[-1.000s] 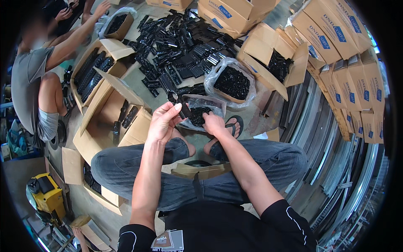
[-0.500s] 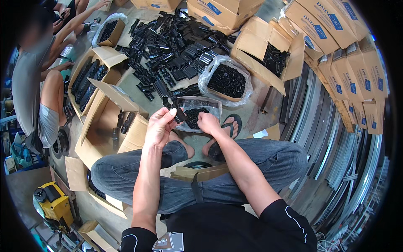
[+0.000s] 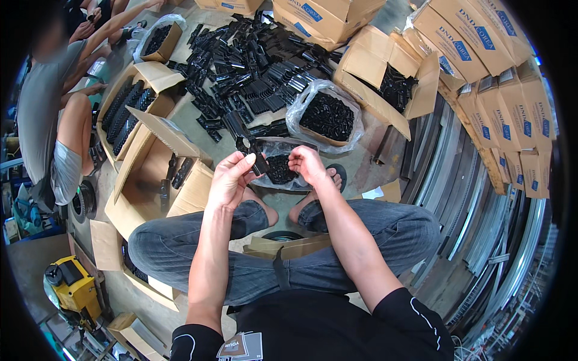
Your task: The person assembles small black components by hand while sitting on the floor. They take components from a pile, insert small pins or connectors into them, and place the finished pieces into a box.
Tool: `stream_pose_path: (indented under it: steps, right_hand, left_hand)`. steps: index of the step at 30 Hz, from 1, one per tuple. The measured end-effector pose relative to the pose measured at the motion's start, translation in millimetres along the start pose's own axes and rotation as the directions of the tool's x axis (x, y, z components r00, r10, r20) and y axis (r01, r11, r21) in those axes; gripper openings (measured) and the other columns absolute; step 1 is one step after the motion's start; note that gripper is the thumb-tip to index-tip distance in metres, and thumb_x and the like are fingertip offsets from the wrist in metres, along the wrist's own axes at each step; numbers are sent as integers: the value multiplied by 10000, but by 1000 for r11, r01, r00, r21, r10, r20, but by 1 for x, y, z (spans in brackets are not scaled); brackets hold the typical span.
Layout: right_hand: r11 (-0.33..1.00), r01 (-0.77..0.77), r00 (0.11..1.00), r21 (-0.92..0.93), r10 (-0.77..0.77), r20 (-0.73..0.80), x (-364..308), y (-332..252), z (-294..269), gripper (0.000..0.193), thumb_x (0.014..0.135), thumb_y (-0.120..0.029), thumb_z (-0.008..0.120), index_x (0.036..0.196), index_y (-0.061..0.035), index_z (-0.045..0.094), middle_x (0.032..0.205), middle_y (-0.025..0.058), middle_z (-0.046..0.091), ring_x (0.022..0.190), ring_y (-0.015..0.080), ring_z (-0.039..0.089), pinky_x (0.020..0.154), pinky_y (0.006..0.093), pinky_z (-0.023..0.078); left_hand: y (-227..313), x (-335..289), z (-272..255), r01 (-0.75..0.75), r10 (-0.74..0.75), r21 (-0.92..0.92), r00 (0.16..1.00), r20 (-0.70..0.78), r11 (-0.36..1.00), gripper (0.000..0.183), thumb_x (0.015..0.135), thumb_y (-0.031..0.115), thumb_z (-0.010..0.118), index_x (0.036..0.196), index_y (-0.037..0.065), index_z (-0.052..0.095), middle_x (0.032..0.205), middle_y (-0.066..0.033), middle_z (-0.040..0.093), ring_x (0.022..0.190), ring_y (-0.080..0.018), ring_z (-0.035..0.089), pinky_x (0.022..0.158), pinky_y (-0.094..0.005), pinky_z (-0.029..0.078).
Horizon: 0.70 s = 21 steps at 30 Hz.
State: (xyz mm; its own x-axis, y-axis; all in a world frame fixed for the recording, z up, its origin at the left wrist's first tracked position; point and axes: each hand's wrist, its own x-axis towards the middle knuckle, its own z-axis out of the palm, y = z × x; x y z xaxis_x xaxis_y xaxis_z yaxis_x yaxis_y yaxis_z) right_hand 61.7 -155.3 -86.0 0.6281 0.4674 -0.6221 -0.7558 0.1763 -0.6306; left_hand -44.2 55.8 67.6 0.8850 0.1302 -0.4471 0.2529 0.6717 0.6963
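Note:
My left hand [image 3: 230, 177] is closed around a black plastic part [image 3: 261, 165], thumb on top, with an open, rounded end pointing away from me. To its right, my right hand [image 3: 307, 165] hovers with its fingers curled in toward the palm. Whatever its fingertips may hold is too small or hidden to make out. Under and between both hands sits a plastic-lined box [image 3: 295, 185] with small black pieces [image 3: 279, 169] inside. The hands are a short way apart at about the same height.
Beyond lies a big heap of black parts [image 3: 241, 66]. A second lined box [image 3: 359, 129] holds small pieces. Open cartons stand left [image 3: 141, 198] and right [image 3: 349, 78]. Stacked cartons [image 3: 481, 54] and metal profiles [image 3: 463, 198] line the right. A person [image 3: 45, 114] crouches at left.
My right hand has come up out of the lined box and slightly right, its fingers now showing. My left hand stays in place with the black plastic part.

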Motion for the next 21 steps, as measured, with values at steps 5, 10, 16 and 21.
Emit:
stream_pose_path:
  steps: [5,10,16,21]
  right_hand:
    - [991,98,985,88,-84,-154,4,-35,-1,236,924,-262,663,772,-91,603,660,24,592,528,136,557,484,277,461]
    - [867,287,842,-408,-432,-324,28,-76,-11,183,895,-212,697,810,-53,665,675,40,642,556,158,586,531,323,465]
    - [20,-53,750,-998,-660,-53,52,-118,-21,257,868,-190,666,1098,-74,654,1013,167,697,915,383,691,821,465,549]
    - [-150,-134,855,-979,-517,-38,62,-111,-16,339,856,-105,620,1192,-81,572,1068,205,668,988,420,667,851,504,542]
  left_hand:
    - [1,0,-1,1,-1,-14,1000,1,1000,221,912,152,714,1049,-1,631,1110,-195,691,976,-264,704,844,-366,607]
    - [0,5,1,18,-18,-22,1000,3,1000,239,913,161,715,1064,-5,632,1102,-195,693,980,-262,704,851,-366,604]
    - [1,4,-3,48,-44,-95,998,43,994,316,895,166,734,1123,-27,630,1103,-202,693,981,-288,703,873,-376,589]
    - [5,2,3,73,-47,-203,990,130,976,465,837,161,787,1215,-44,610,1117,-207,683,1044,-329,678,972,-432,535]
